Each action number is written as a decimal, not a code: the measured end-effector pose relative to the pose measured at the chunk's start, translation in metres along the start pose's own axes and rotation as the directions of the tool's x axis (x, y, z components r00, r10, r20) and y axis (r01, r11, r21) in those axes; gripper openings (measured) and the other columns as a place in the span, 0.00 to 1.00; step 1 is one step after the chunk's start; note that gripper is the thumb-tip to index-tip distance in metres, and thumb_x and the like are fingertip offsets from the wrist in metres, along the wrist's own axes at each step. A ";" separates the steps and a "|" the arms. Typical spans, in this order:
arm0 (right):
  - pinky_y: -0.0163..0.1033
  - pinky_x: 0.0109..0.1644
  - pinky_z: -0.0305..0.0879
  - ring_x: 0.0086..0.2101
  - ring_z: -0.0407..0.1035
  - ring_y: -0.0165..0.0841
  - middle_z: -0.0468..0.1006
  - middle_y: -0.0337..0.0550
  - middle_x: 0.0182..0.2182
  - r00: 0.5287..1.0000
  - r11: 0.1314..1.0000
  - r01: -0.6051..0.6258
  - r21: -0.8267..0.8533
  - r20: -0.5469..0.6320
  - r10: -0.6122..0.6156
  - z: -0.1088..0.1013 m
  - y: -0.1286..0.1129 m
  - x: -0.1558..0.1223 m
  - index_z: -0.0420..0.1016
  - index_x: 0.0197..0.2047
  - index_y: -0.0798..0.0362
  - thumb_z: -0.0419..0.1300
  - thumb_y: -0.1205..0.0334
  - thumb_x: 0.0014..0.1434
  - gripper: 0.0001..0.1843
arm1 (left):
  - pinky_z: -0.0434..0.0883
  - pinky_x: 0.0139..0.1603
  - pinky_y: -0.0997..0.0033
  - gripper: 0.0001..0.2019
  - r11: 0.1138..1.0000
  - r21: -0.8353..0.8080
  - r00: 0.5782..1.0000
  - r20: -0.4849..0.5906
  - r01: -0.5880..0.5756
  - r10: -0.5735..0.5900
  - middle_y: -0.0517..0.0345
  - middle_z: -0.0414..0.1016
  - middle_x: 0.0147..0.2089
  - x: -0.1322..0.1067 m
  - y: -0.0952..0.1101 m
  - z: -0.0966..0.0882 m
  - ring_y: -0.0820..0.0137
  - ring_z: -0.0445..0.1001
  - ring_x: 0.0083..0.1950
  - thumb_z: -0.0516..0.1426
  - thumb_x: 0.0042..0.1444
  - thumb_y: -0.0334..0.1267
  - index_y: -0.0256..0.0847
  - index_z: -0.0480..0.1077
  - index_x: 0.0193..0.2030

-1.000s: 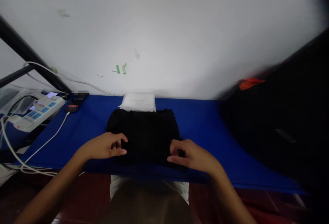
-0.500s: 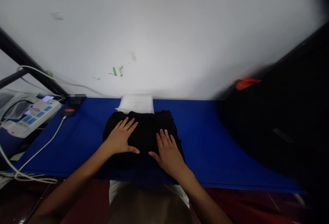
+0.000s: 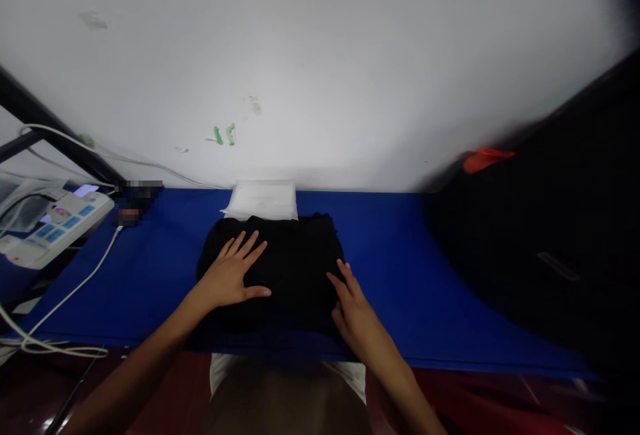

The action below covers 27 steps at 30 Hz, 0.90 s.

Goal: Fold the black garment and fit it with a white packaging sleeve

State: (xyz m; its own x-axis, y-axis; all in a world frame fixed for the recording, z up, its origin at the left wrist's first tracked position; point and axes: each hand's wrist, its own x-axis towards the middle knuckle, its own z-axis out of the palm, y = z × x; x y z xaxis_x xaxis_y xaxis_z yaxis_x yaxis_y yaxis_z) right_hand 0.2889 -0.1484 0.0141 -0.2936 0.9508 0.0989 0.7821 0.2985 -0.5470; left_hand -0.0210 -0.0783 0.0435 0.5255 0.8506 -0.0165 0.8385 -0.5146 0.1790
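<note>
A folded black garment (image 3: pixel 295 268) lies on the blue tabletop (image 3: pixel 390 262); its exact kind is too dark to make out. On the left part of the cloth, my left hand (image 3: pixel 231 278) rests flat with fingers spread and thumb stretched out. My right hand (image 3: pixel 355 315) is at the garment's right edge, its fingertips touching the side and its fingers somewhat bent but apart. Behind the garment, a white flat packet or folded sheet (image 3: pixel 263 200) lies against the wall, its near edge covered by the black cloth.
To the left are a white power strip (image 3: pixel 60 228) and white cables (image 3: pixel 95 268), with a dark pixelated item (image 3: pixel 137 202) nearby. A large black item (image 3: pixel 540 248) with an orange patch (image 3: pixel 487 159) fills the right. The white wall (image 3: pixel 350 75) bounds the back.
My right hand has slid from the top of the garment to its right edge, its fingers now more bent. The left hand stays flat on the cloth. The view has shifted slightly.
</note>
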 end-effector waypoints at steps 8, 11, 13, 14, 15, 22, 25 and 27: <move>0.55 0.68 0.56 0.68 0.46 0.41 0.48 0.49 0.71 0.999 0.996 0.020 0.087 0.034 -0.023 -0.013 0.008 0.003 0.61 0.64 0.49 0.45 0.80 0.53 0.36 | 0.47 0.72 0.48 0.45 0.992 -0.054 0.993 -0.043 -0.111 0.109 0.46 0.43 0.75 0.014 0.025 -0.024 0.53 0.44 0.75 0.51 0.57 0.67 0.44 0.43 0.73; 0.54 0.67 0.58 0.67 0.51 0.40 0.51 0.49 0.70 0.998 0.996 0.034 0.079 0.041 -0.037 -0.022 0.011 0.007 0.64 0.62 0.49 0.45 0.80 0.51 0.36 | 0.49 0.71 0.46 0.50 0.998 -0.023 0.996 -0.068 -0.052 0.050 0.42 0.45 0.75 0.021 0.028 -0.017 0.51 0.44 0.75 0.50 0.54 0.70 0.41 0.40 0.74; 0.53 0.66 0.60 0.66 0.53 0.39 0.53 0.49 0.69 0.998 0.997 0.034 0.069 0.057 -0.038 -0.028 0.013 0.008 0.66 0.60 0.49 0.45 0.81 0.50 0.36 | 0.49 0.70 0.42 0.53 1.000 0.010 0.998 -0.060 0.019 -0.018 0.38 0.47 0.74 0.022 0.025 -0.008 0.47 0.45 0.74 0.50 0.51 0.73 0.39 0.43 0.74; 0.53 0.66 0.61 0.65 0.55 0.39 0.55 0.49 0.69 0.997 0.997 0.031 0.069 0.064 -0.035 -0.030 0.014 0.009 0.67 0.58 0.49 0.45 0.81 0.50 0.35 | 0.48 0.70 0.41 0.53 0.999 0.021 0.998 -0.056 0.044 -0.042 0.38 0.48 0.73 0.021 0.023 -0.005 0.45 0.46 0.74 0.50 0.50 0.74 0.39 0.45 0.73; 0.52 0.65 0.61 0.65 0.57 0.38 0.56 0.49 0.68 0.997 0.997 0.026 0.073 0.068 -0.031 -0.033 0.014 0.010 0.68 0.56 0.48 0.45 0.81 0.49 0.34 | 0.47 0.69 0.40 0.53 0.998 0.028 0.997 -0.051 0.054 -0.053 0.38 0.48 0.73 0.021 0.021 -0.002 0.44 0.46 0.74 0.50 0.49 0.74 0.39 0.46 0.73; 0.56 0.65 0.61 0.64 0.58 0.44 0.61 0.55 0.65 1.000 1.000 -0.011 -0.026 0.016 0.011 -0.051 0.014 0.023 0.67 0.56 0.51 0.53 0.68 0.61 0.20 | 0.43 0.68 0.31 0.50 0.997 0.012 0.997 -0.003 0.072 -0.072 0.42 0.45 0.75 0.015 0.020 0.003 0.42 0.46 0.73 0.50 0.50 0.74 0.44 0.50 0.72; 0.57 0.64 0.62 0.63 0.59 0.46 0.62 0.57 0.65 0.999 0.997 0.030 -0.076 -0.032 -0.032 -0.057 -0.002 0.035 0.66 0.58 0.52 0.54 0.57 0.65 0.19 | 0.42 0.66 0.26 0.50 0.993 0.009 0.993 -0.001 0.119 -0.119 0.41 0.41 0.75 0.012 0.028 0.005 0.40 0.44 0.74 0.50 0.51 0.73 0.44 0.48 0.73; 0.58 0.64 0.61 0.64 0.57 0.47 0.62 0.57 0.65 0.998 0.993 0.064 -0.103 -0.013 -0.065 -0.052 -0.021 0.043 0.66 0.59 0.53 0.52 0.57 0.66 0.20 | 0.43 0.65 0.25 0.48 0.992 0.007 0.992 -0.009 0.127 -0.127 0.42 0.39 0.75 0.009 0.031 0.009 0.40 0.43 0.74 0.50 0.52 0.71 0.44 0.48 0.73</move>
State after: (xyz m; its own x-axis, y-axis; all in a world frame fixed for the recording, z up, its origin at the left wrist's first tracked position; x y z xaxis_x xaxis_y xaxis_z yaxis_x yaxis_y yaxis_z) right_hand 0.2884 -0.1090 0.0726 -0.3369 0.9302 0.1455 0.8140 0.3655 -0.4514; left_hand 0.0111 -0.0876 0.0405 0.4131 0.9102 -0.0306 0.8996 -0.4027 0.1691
